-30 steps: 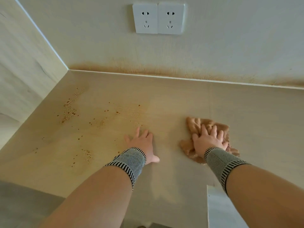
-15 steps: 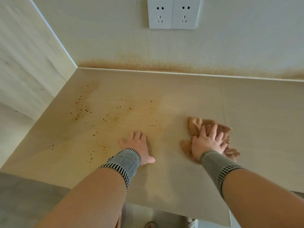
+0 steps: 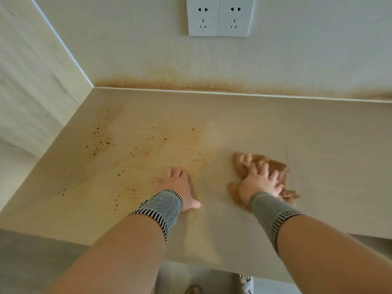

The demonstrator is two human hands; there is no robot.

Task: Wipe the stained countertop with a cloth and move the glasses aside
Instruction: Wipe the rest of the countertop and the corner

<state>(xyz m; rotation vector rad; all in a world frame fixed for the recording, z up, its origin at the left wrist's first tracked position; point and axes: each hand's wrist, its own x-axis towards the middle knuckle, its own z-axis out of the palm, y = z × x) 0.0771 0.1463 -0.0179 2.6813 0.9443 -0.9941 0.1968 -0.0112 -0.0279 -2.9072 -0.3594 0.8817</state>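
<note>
Cloth shifted slightly on the table

The cloth (image 3: 263, 166) has been pushed a little leftward by the right hand (image 3: 259, 184), now blurred.

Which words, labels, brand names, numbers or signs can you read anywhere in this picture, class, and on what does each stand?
None can be read.
The two white wall sockets show only plug holes, no lettering.
The striped wristbands, the brown cloth under the right hand and the stained countertop carry no print.
</note>
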